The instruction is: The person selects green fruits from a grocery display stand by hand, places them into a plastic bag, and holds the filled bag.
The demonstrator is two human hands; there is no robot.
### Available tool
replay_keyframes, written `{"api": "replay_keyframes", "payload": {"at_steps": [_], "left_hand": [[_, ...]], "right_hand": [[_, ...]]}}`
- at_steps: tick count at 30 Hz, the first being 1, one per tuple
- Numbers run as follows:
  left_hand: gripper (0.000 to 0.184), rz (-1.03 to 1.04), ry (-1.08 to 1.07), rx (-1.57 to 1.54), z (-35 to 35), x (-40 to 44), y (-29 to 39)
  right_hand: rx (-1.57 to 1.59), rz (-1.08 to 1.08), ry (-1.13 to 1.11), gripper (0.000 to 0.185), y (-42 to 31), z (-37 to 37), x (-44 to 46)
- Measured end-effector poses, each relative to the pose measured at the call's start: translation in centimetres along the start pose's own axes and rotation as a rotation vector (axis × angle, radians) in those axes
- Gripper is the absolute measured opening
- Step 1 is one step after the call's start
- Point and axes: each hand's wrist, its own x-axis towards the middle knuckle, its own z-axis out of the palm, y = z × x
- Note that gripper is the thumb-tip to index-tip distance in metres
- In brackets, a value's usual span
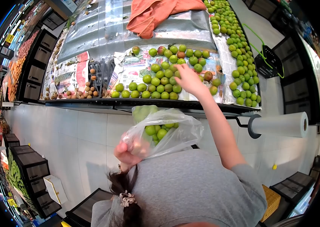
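My left hand is closed on the rim of a clear plastic bag, which hangs in front of my chest. Inside the bag lie several round green fruits, plum-like in look; its mouth gapes toward the display. My right hand reaches over the display's front edge, thumb and fingers bent around a green fruit in the pile; the fingers partly cover it. Around it more green fruits sit on newspaper, a few of them reddish brown.
The display's black front edge runs before me. Along its right side lies a long row of green fruits. An orange cloth lies at the back, small brown fruits at left. A bag roll juts out right, below a black basket.
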Motion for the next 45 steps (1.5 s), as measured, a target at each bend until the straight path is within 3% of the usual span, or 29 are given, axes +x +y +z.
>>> {"api": "replay_keyframes", "payload": {"at_steps": [1,9,15,18,24,27,31,32,35,40,43,44,45], "left_hand": [[0.037,0.001,-0.004,0.004,0.1,-0.1,0.2],[0.036,0.061,-0.016,-0.019,-0.1,-0.7,0.3],[0.031,0.075,-0.026,-0.044,0.0,0.0,0.2],[0.030,0.056,-0.029,-0.067,-0.2,0.1,0.1],[0.030,0.030,0.014,-0.055,-0.5,-0.1,0.0],[0.029,0.037,-0.008,-0.053,-0.3,-0.1,0.0],[0.033,0.015,0.005,-0.048,0.1,-0.2,0.3],[0.035,0.025,0.004,-0.072,0.1,-0.2,0.3],[0.041,0.042,0.009,-0.113,0.1,-0.3,0.2],[0.042,0.054,0.053,-0.090,0.1,-0.7,0.5],[0.041,0.084,0.024,-0.097,-0.2,-0.7,0.5],[0.040,0.102,0.033,-0.086,-0.3,-0.7,0.6],[0.040,0.119,0.042,-0.076,-0.2,-0.6,0.6]], "right_hand": [[-0.147,-0.009,-0.027,0.041,0.0,1.0,0.7],[-0.244,0.052,0.016,0.050,-0.7,3.5,3.3],[0.000,-0.032,0.024,0.048,-0.3,3.4,3.4],[0.072,-0.247,0.039,0.047,0.4,4.2,3.6],[0.159,-0.181,0.042,0.046,0.0,4.7,4.9],[0.277,-0.179,0.079,0.044,-0.8,5.0,5.4],[0.004,-0.270,0.307,0.045,-2.9,5.6,6.1],[0.066,-0.339,0.315,0.039,-3.0,6.4,6.6],[-0.074,-0.406,-0.016,0.035,-3.3,8.3,7.3],[-0.230,-0.390,-0.152,0.033,-3.3,8.5,8.2],[-0.089,-0.449,0.013,0.034,-2.9,8.2,8.6],[0.080,-0.400,0.063,0.027,-2.8,8.0,8.9],[0.465,-0.330,0.066,0.026,-3.2,7.2,8.9]]}}
